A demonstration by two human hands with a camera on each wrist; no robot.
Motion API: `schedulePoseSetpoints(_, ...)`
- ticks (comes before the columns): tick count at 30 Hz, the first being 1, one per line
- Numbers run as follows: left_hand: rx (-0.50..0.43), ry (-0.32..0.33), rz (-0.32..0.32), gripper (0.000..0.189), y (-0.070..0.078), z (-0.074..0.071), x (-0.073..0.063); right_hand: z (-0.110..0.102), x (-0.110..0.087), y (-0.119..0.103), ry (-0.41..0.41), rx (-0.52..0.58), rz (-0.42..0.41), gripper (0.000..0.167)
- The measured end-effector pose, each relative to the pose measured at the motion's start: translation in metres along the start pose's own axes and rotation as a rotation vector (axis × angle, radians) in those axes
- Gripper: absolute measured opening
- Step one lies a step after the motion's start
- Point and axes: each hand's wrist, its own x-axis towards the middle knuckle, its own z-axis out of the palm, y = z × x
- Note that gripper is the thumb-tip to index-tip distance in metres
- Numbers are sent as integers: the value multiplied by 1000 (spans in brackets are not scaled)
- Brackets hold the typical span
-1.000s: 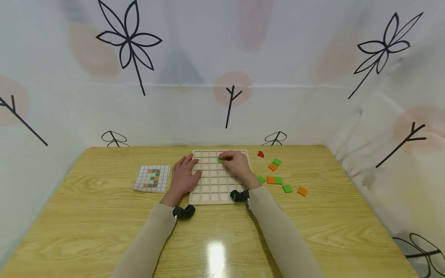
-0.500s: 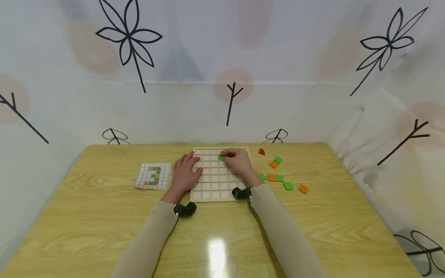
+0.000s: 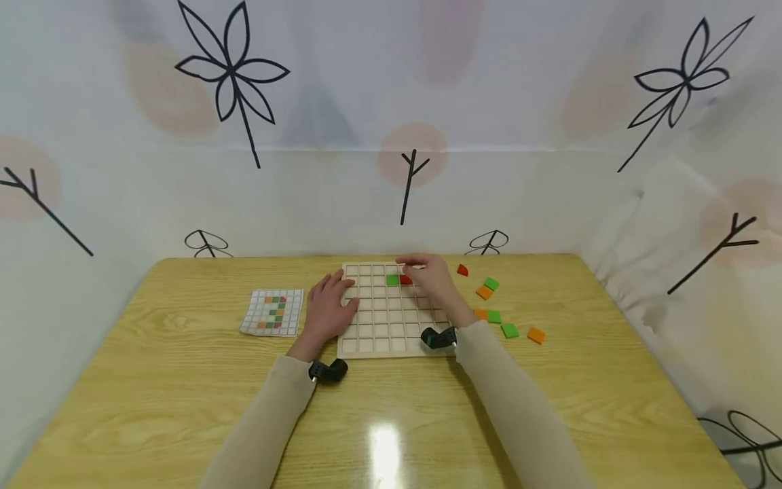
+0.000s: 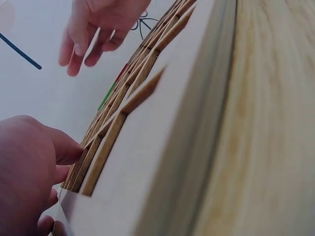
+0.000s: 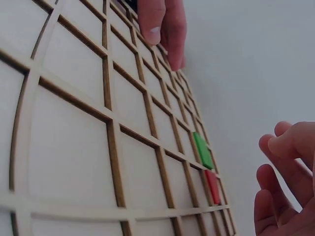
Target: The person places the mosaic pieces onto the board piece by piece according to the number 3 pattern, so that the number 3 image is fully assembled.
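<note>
Green tile (image 3: pixel 392 280) & red tile (image 3: pixel 406 279) lie flat in neighbouring compartments of the wooden grid board (image 3: pixel 381 329), nr its far edge, thin divider btwn; red is to the R of green, part-covered by fingers in head view. R hand (image 3: pixel 432 278) is just above them; wrist views show it lifted clear of board, fingers loosely bent, thumb tip close to a fingertip, so grip narrow w/ nothing in it. L hand (image 3: pixel 328 309) rests on board's L edge, thumb apart from fingers, grip fairly wide, holding no tile

R of board, loose on the counter (image 3: pixel 183 394): red rounded piece (image 3: pixel 462 270) at the back; nearer, upper green piece (image 3: pixel 491 282) touching upper orange piece (image 3: pixel 484 292); then lower orange piece (image 3: pixel 480 314), part-hidden by wrist, against lower green piece (image 3: pixel 494 316); then single green piece (image 3: pixel 510 331) & single orange piece (image 3: pixel 535 335), apart from each other

L of L hand: paper card (image 3: pixel 253 316), gridded, w/ green, orange & red cells. Black devices on both wrists, light sleeves. Behind counter: pale cloth (image 3: pixel 324 190) w/ black plant drawings & faint pastel blotches
</note>
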Motion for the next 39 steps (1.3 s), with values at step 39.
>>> schedulePoseSetpoints(39, 5, 8, 11, 45, 1, 0, -2, -119, -98, 39, -73, -425, -133, 23)
